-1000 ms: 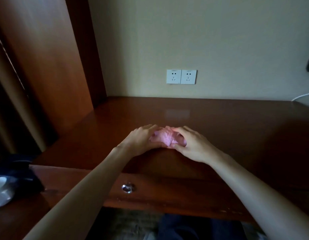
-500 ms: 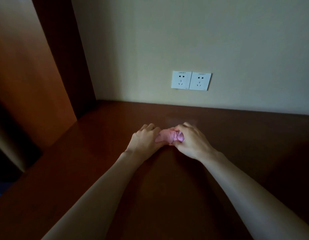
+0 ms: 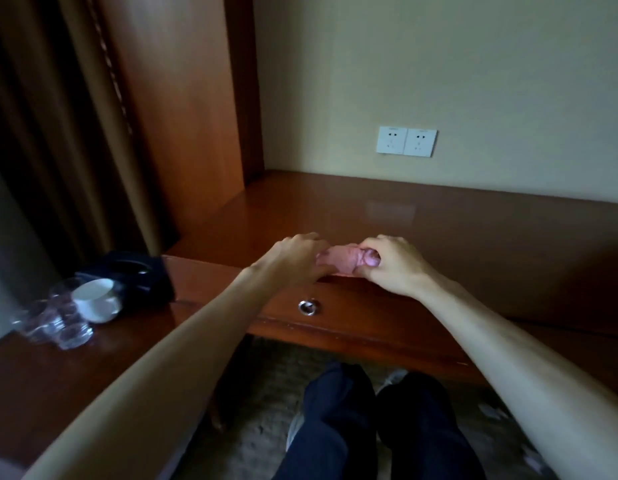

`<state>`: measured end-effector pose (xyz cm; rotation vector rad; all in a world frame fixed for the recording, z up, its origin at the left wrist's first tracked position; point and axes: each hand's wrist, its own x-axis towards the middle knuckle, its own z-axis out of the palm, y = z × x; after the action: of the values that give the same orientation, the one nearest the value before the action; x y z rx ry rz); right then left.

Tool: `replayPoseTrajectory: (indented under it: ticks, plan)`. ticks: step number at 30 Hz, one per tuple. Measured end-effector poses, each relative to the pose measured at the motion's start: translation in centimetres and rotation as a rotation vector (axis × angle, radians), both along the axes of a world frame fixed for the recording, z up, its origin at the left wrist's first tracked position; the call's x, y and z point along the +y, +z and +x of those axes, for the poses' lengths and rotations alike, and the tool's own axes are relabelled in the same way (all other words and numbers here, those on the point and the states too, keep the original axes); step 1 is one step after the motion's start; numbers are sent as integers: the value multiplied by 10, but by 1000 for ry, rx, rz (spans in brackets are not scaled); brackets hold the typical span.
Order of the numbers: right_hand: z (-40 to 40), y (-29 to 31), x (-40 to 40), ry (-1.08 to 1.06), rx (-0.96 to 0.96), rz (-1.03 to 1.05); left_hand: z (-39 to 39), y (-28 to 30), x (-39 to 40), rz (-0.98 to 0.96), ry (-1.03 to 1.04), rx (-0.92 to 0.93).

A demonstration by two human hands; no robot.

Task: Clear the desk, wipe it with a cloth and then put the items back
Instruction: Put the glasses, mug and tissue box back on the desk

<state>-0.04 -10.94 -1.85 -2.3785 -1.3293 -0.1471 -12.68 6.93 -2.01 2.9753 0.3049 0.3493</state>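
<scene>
A small pink cloth (image 3: 340,260) is bunched up at the front edge of the brown wooden desk (image 3: 421,233). My left hand (image 3: 293,259) grips its left end with curled fingers. My right hand (image 3: 392,265) pinches the right end, a fold of cloth showing between thumb and fingers. The two hands sit close together, with most of the cloth hidden between them.
On a lower surface at the left stand a white cup (image 3: 96,299), clear glasses (image 3: 63,322) and a dark box (image 3: 137,275). A drawer with a round metal pull (image 3: 308,307) lies under the hands. Twin wall sockets (image 3: 406,141) sit above the desk. My legs (image 3: 363,427) are below.
The hands and cloth have drawn back from the middle of the desk to its front edge. The view has tilted down and left, bringing the cup, glasses and drawer into sight.
</scene>
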Motion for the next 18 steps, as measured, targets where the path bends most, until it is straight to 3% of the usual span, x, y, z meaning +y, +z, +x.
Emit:
replayPoseTrajectory:
  ticks: [3,7,10,14,18]
  plan:
    - [-50,7,15,119,-24,19,-66,11,15,33,30,10]
    - [-121,-9,65,313,-46,125,-172,-3,52,55,147,-127]
    - [-170,-36,120,434,-47,166,-243,-34,86,68,286,-197]
    - [-231,-93,209,545,23,117,-316,-92,138,64,459,-149]
    - [-284,-162,290,621,63,22,-368,-153,187,-59,657,-70]
